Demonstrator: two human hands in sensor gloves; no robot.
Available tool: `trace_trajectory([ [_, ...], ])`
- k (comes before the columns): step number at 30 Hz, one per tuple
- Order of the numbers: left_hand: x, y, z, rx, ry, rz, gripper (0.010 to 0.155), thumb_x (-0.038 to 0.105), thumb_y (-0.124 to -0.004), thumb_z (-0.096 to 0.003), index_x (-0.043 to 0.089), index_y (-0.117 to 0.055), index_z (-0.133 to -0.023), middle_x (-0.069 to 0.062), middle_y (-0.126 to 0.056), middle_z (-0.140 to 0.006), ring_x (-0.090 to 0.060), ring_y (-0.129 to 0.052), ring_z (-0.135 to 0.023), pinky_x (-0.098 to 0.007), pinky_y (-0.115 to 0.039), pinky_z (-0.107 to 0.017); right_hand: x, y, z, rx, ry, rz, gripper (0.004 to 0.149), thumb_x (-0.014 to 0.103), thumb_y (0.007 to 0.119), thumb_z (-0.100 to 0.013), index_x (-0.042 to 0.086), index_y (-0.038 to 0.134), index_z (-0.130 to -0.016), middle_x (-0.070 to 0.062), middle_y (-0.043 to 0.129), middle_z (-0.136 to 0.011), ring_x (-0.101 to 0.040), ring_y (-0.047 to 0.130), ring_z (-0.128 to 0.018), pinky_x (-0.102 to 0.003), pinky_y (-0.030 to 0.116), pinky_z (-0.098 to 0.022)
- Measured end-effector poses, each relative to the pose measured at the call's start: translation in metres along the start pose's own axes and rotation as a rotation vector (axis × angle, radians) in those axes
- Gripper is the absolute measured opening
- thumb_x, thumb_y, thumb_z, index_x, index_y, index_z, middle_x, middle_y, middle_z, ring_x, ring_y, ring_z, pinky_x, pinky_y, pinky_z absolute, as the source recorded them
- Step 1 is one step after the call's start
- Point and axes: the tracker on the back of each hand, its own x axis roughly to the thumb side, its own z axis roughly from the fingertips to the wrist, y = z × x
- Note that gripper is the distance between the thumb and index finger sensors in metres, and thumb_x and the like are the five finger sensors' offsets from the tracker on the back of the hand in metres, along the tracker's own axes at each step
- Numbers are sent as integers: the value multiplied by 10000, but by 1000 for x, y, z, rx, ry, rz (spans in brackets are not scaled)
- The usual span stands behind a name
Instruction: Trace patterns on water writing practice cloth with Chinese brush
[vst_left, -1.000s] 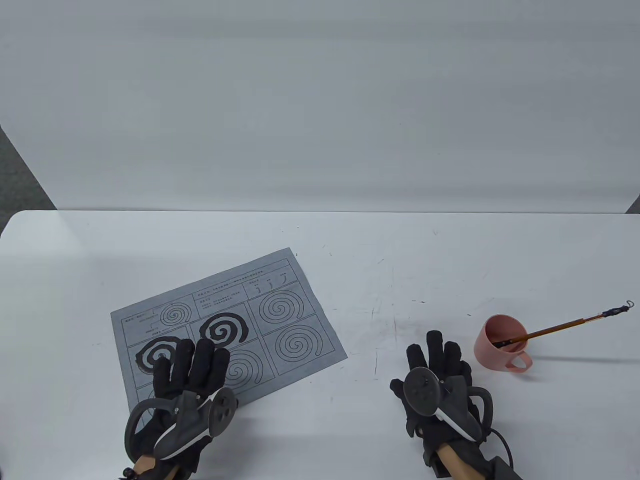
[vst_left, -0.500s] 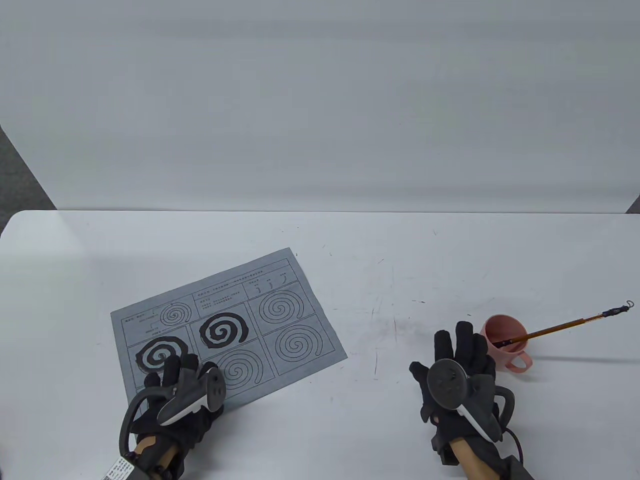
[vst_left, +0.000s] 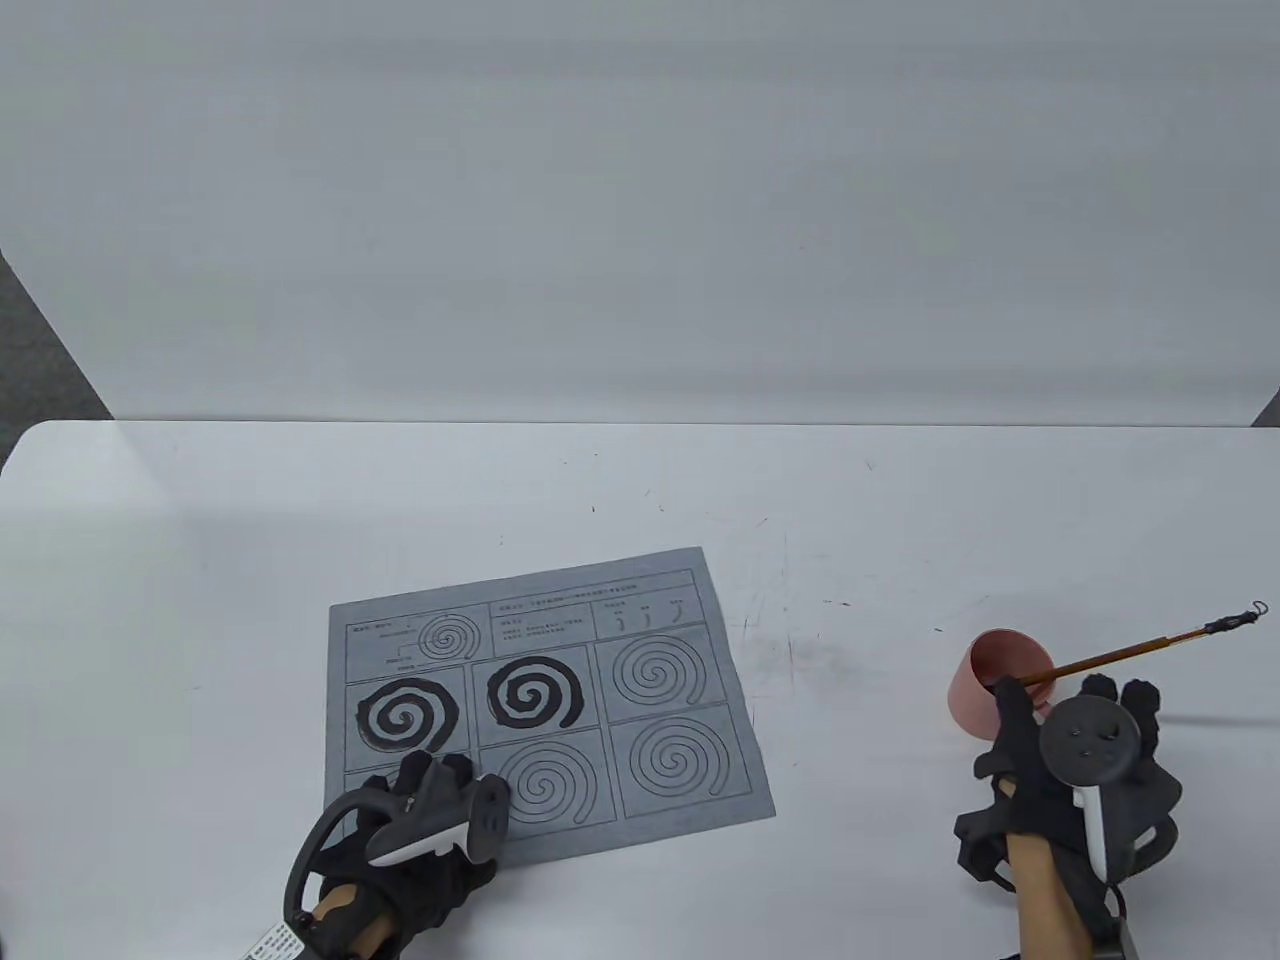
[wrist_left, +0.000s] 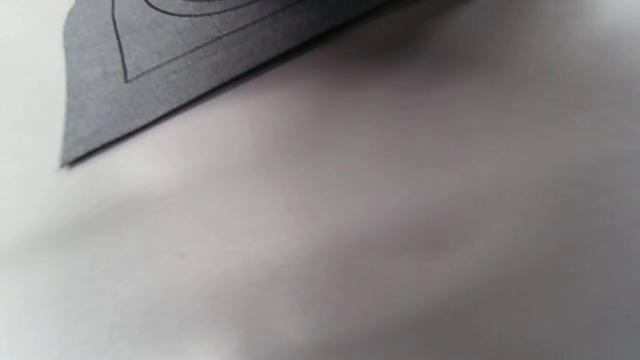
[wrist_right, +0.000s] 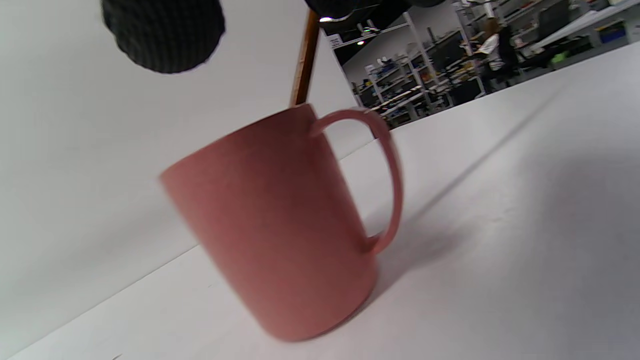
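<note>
One cloth (vst_left: 640, 690) under left hand (vst_left: 420, 830); one brush (vst_left: 1140, 648) in one cup (vst_left: 975, 690); right hand (vst_left: 1070, 760) grip unclear.

A white table (vst_left: 640, 480) fills the lower half of the table view. Fine dark scuffs and a faint reddish smear (vst_left: 775, 650) mark it just past centre, toward 4 o'clock. A pink mug (vst_left: 968, 695) stands upright on it at 4 o'clock; the right wrist view shows its handle (wrist_right: 392, 175) at 3 o'clock of the body. A plain white backdrop (vst_left: 640, 200) rises behind the far edge, from 9 through 12 to 3 o'clock. Grey carpet (vst_left: 40, 350) shows at 9 o'clock, with a sliver (vst_left: 1268, 405) at 3 o'clock. In the right wrist view, at 1 o'clock, are blurred shelving (wrist_right: 400, 75) and a person (wrist_right: 492, 42).
</note>
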Motion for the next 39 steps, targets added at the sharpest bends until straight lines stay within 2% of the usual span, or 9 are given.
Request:
trace_trajectory([
  [3,16,2,7,26,-40,-52,761,588,-468,-415,509,1,-1008,27,23,-1158,-408,-43,-1124,-691,-250,-787,-14,0,-8,9,67,-74,771,533,694,-500,-3,402,-970,-254,176,-1056,-504,392,-949,-669,401,-669],
  [7,32,3,15,53,-87,-100,742,588,-473,-419,533,-28,-1009,42,-12,-1158,-400,-57,-1127,-688,-251,-790,-26,8,-20,81,55,-288,811,524,716,-493,8,358,-1007,-225,111,-1069,-502,316,-965,-671,364,-673],
  [11,44,0,20,52,-123,-136,740,589,-479,-418,555,-11,-991,46,43,-1140,-398,-48,-1124,-685,-250,-790,-42,19,-35,210,93,-502,843,519,730,-494,90,270,-1055,-130,31,-1086,-492,202,-980,-676,310,-678],
  [18,41,-4,14,-9,-145,-77,729,593,-480,-418,607,40,-928,45,126,-1111,-402,-17,-1116,-683,-247,-789,-67,35,-59,454,179,-867,824,523,749,-500,180,274,-1080,-87,-57,-1079,-479,106,-973,-668,259,-682],
  [20,37,-5,12,-26,-154,-32,724,591,-484,-421,622,39,-920,61,152,-1096,-389,29,-1102,-681,-236,-790,-67,35,-64,451,185,-921,811,512,758,-504,190,289,-1081,-89,-49,-1084,-477,104,-973,-667,259,-682],
  [25,35,-4,10,-38,-146,-20,718,590,-486,-420,634,38,-908,79,166,-1086,-371,56,-1097,-681,-236,-791,-56,35,-65,451,141,-922,651,434,762,-521,201,470,-1054,-94,-14,-1096,-482,106,-973,-672,262,-678],
  [30,35,-5,10,-37,-143,-23,718,588,-487,-420,629,38,-909,76,162,-1087,-373,50,-1099,-682,-246,-792,-45,31,-59,334,135,-937,397,311,767,-527,166,740,-896,-176,182,-1124,-501,220,-967,-675,310,-667],
  [34,35,-4,10,-43,-142,-23,719,588,-482,-419,627,47,-905,75,172,-1081,-373,62,-1094,-681,-248,-793,-38,22,-52,244,100,-848,407,304,765,-519,150,765,-896,-238,330,-1117,-531,312,-957,-681,368,-654],
  [39,35,-4,10,-47,-142,-24,719,587,-479,-418,626,51,-902,76,174,-1078,-370,65,-1092,-680,-248,-793,-25,7,-43,237,-10,-659,438,349,745,-524,135,769,-905,-249,449,-1081,-520,414,-926,-663,418,-642],
])
